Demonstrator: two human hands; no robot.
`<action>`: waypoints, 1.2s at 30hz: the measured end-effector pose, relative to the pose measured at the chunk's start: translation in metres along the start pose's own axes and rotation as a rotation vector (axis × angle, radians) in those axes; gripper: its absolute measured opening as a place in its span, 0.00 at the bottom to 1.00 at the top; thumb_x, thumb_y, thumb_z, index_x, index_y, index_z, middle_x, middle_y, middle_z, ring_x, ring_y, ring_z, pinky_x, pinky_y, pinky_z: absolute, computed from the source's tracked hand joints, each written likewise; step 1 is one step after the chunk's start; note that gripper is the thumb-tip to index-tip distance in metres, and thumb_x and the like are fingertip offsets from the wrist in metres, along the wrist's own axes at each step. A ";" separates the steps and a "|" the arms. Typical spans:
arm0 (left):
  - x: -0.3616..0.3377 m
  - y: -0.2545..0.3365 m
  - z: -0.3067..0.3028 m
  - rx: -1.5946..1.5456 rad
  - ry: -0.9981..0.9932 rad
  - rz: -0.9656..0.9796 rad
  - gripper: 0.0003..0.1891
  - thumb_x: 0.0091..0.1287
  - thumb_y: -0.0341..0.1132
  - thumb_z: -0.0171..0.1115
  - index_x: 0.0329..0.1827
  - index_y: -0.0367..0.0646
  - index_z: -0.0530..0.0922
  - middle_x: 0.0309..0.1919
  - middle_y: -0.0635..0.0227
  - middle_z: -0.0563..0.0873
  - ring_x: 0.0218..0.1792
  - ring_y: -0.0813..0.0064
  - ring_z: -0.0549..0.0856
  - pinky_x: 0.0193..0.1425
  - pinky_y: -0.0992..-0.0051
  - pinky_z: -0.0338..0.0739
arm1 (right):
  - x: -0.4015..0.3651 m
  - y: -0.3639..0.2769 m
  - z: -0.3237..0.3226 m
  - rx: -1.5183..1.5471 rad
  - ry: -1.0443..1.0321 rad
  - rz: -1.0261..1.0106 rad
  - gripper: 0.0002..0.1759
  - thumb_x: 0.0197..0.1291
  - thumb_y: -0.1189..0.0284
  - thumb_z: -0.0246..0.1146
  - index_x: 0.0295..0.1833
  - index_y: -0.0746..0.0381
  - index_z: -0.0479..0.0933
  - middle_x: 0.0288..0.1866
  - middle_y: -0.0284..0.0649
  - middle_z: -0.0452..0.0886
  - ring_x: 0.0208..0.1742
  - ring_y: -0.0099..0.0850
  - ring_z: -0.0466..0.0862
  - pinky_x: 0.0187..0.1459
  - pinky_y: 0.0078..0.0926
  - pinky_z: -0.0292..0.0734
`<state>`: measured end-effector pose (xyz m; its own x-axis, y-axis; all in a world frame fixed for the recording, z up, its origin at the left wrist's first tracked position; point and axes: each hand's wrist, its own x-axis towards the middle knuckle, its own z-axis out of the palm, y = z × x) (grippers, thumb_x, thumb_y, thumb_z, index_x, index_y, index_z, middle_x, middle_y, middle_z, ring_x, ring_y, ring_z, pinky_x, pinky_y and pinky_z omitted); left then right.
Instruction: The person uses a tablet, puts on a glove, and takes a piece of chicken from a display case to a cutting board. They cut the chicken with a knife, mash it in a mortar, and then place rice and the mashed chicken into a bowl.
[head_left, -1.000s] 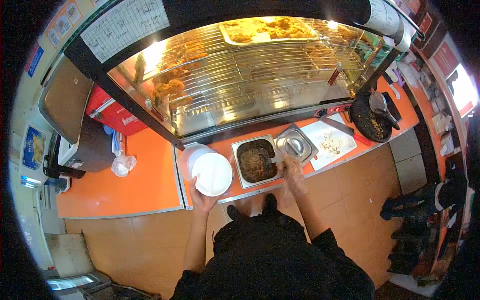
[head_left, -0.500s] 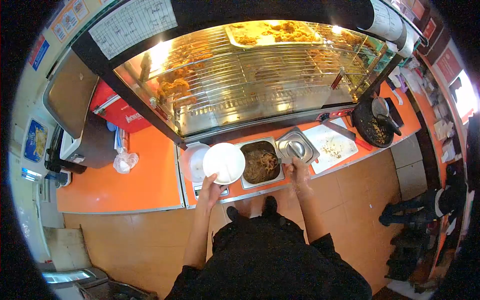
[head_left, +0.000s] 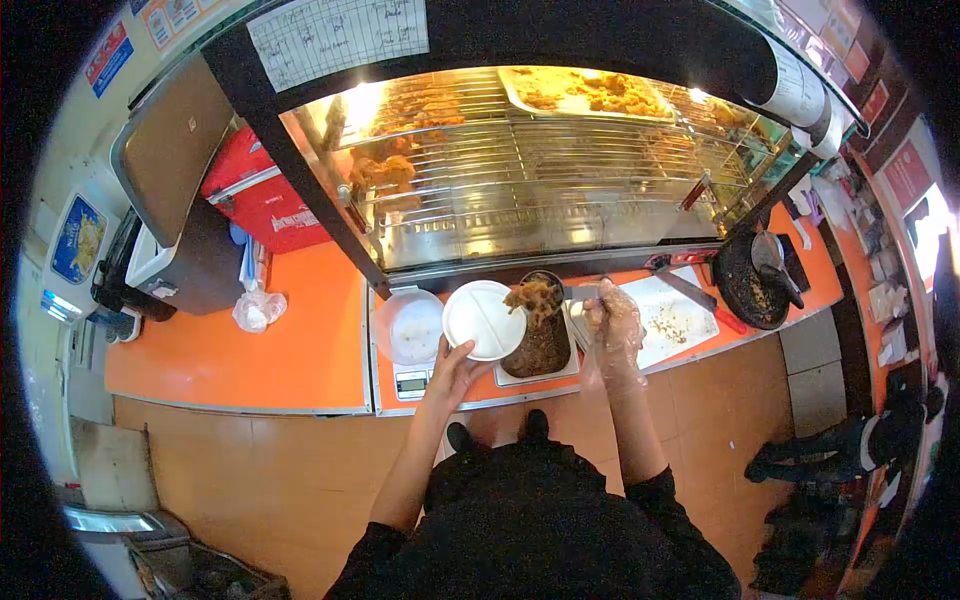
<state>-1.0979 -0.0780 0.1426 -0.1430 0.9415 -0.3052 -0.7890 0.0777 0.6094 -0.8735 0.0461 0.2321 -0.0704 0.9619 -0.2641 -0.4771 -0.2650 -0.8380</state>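
My left hand (head_left: 455, 374) grips the near rim of a white bowl (head_left: 485, 320) with a divider across its inside. In my right hand (head_left: 613, 328), which wears a clear plastic glove, is the handle of a ladle (head_left: 581, 292). Brown shredded food (head_left: 535, 297) heaps over the ladle's edge, close to the bowl's right rim. Below the ladle is a metal food pan (head_left: 537, 379) of dark brown food. A metal lid, mostly hidden by my right hand, lies to the pan's right.
A clear plastic tub (head_left: 393, 340) and a digital scale (head_left: 411, 385) are left of the pan. On the right are a cutting board (head_left: 672, 325), a knife (head_left: 686, 287) and a stone mortar (head_left: 738, 292). Behind stands a glass food warmer (head_left: 540, 240). A person (head_left: 880, 440) is far right.
The ladle has come up out of the pan with food and moved toward the bowl. My right hand has risen with it. The bowl now faces the camera more fully.
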 end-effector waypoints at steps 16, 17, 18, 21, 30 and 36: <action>-0.014 -0.020 0.042 -0.095 0.013 0.005 0.35 0.65 0.27 0.62 0.74 0.51 0.56 0.66 0.61 0.71 0.64 0.60 0.77 0.64 0.57 0.81 | -0.066 0.021 0.024 -1.376 -0.512 -1.262 0.13 0.62 0.75 0.64 0.52 0.63 0.75 0.38 0.42 0.81 0.29 0.38 0.83 0.29 0.33 0.80; -0.013 -0.021 0.043 -0.100 0.014 0.008 0.35 0.65 0.27 0.62 0.74 0.51 0.56 0.66 0.61 0.71 0.64 0.60 0.77 0.64 0.57 0.81 | -0.069 0.017 0.026 -1.463 -0.427 -1.344 0.14 0.62 0.74 0.63 0.53 0.63 0.76 0.38 0.39 0.79 0.31 0.33 0.82 0.31 0.27 0.80; -0.013 -0.022 0.043 -0.137 0.004 0.007 0.35 0.65 0.27 0.61 0.74 0.51 0.56 0.66 0.61 0.71 0.64 0.60 0.77 0.65 0.57 0.80 | -0.072 0.015 0.026 -1.549 -0.337 -1.421 0.14 0.62 0.72 0.62 0.53 0.63 0.76 0.37 0.36 0.76 0.33 0.29 0.81 0.33 0.22 0.80; -0.013 -0.024 0.042 -0.179 -0.002 -0.007 0.34 0.65 0.28 0.61 0.73 0.51 0.57 0.66 0.61 0.71 0.64 0.60 0.77 0.65 0.57 0.80 | -0.068 0.015 0.022 -1.392 -0.410 -1.180 0.11 0.62 0.78 0.63 0.50 0.66 0.76 0.39 0.44 0.82 0.30 0.39 0.83 0.29 0.34 0.79; -0.009 -0.030 0.021 -0.235 -0.033 -0.127 0.32 0.66 0.31 0.60 0.72 0.51 0.57 0.63 0.58 0.74 0.62 0.61 0.78 0.65 0.56 0.80 | -0.049 -0.008 0.038 -1.145 -0.536 -1.101 0.07 0.61 0.82 0.61 0.46 0.67 0.77 0.37 0.46 0.84 0.35 0.44 0.85 0.32 0.37 0.80; -0.020 -0.024 0.028 -0.146 -0.027 -0.059 0.35 0.64 0.30 0.61 0.74 0.53 0.55 0.64 0.59 0.73 0.62 0.59 0.79 0.64 0.56 0.80 | -0.053 -0.004 0.042 -1.077 -0.442 -1.113 0.05 0.62 0.81 0.62 0.44 0.67 0.78 0.37 0.46 0.84 0.35 0.44 0.86 0.36 0.35 0.82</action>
<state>-1.0592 -0.0890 0.1547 -0.0790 0.9453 -0.3166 -0.8746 0.0867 0.4771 -0.9044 -0.0008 0.2695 -0.4530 0.5919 0.6667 0.3322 0.8060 -0.4899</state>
